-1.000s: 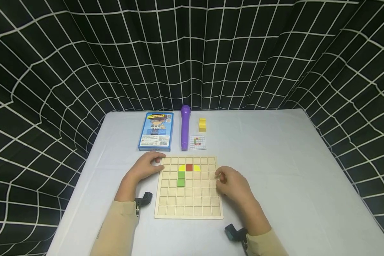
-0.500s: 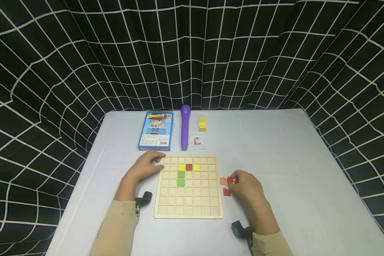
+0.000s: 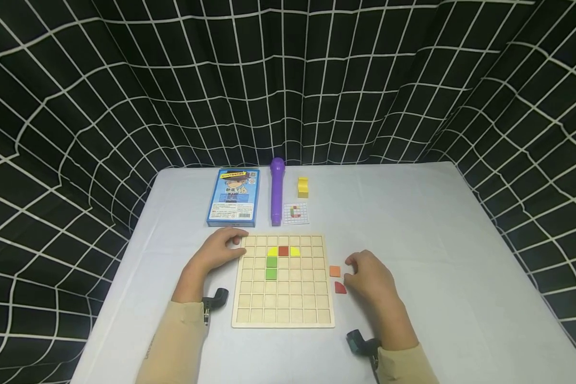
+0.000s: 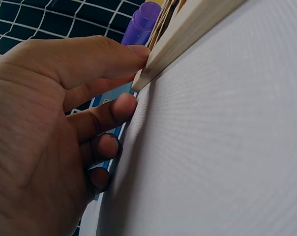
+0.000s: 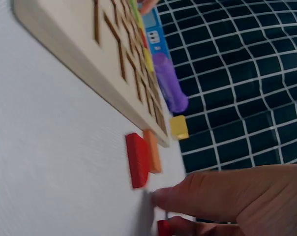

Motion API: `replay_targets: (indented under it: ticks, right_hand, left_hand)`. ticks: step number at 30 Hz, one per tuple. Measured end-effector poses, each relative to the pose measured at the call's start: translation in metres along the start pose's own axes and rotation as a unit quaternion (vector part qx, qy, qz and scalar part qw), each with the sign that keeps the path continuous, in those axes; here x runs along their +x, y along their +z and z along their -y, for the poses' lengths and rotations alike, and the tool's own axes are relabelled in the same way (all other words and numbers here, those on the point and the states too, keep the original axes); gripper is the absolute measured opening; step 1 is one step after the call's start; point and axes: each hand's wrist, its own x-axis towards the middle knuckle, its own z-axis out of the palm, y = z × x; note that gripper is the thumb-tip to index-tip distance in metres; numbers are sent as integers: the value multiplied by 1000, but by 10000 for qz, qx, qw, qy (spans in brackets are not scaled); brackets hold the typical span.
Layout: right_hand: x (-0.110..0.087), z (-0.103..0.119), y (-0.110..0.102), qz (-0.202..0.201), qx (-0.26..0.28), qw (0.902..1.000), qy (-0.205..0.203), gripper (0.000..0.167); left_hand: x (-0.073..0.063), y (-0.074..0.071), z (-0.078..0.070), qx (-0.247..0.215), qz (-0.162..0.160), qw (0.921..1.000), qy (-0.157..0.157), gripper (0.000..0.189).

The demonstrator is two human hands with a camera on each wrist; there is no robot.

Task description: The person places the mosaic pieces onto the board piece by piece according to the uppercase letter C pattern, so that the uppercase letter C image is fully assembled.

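Observation:
My left hand [image 3: 216,250] holds the far left corner of the wooden grid board [image 3: 283,306], thumb at the left edge and forefinger by the corner. Its other fingers [image 4: 104,145] curl loosely beside the board. To the right of the board is my right hand [image 3: 372,274], thumb and forefinger bent. A red tile [image 5: 163,227] shows at its fingertips in the right wrist view, partly cut off; the head view hides it. An orange square tile [image 3: 335,271] and a red quarter-circle tile [image 3: 340,288] lie between this hand and the board.
Set in the board are a red square [image 3: 283,251], yellow quarter-circles [image 3: 273,252] and green squares [image 3: 271,262]. Behind it lie a blue box [image 3: 232,197], a purple microphone-shaped stick [image 3: 277,192], a pattern card [image 3: 296,213] and a yellow block [image 3: 303,188].
My right hand has moved right, off the board's edge, uncovering the orange and red tiles. The red tile at its fingertips, visible half a second ago, is now hidden in the head view. My left hand stays put.

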Motion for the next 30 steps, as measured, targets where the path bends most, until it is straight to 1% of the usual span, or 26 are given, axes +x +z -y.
replay_targets:
  ticks: [4, 13, 16, 21, 23, 26, 30]
  right_hand:
    - [-2, -6, -6, 174, 141, 9998, -7, 35]
    - [-9, -28, -24, 63, 529, 9986, 52, 29]
    - [-12, -34, -28, 174, 497, 9985, 117, 30]
    - [-11, -39, -25, 431, 422, 9982, 21, 32]
    - [-10, -39, -21, 398, 386, 9984, -110, 33]
    - [-8, -36, -15, 327, 338, 9987, -199, 33]
    - [-7, -31, -8, 194, 319, 9988, -314, 29]
  left_hand:
    - [0, 0, 0, 8, 4, 10000, -16, 50]
    - [1, 1, -1, 71, 21, 10000, 13, 49]
    - [0, 0, -2, 86, -4, 10000, 26, 49]
    - [-1, 0, -2, 51, -2, 10000, -37, 49]
    - [-1, 0, -2, 45, 3, 10000, -38, 49]
    - [-1, 0, -2, 51, -10, 10000, 4, 48]
    - [-1, 1, -2, 45, -17, 10000, 12, 48]
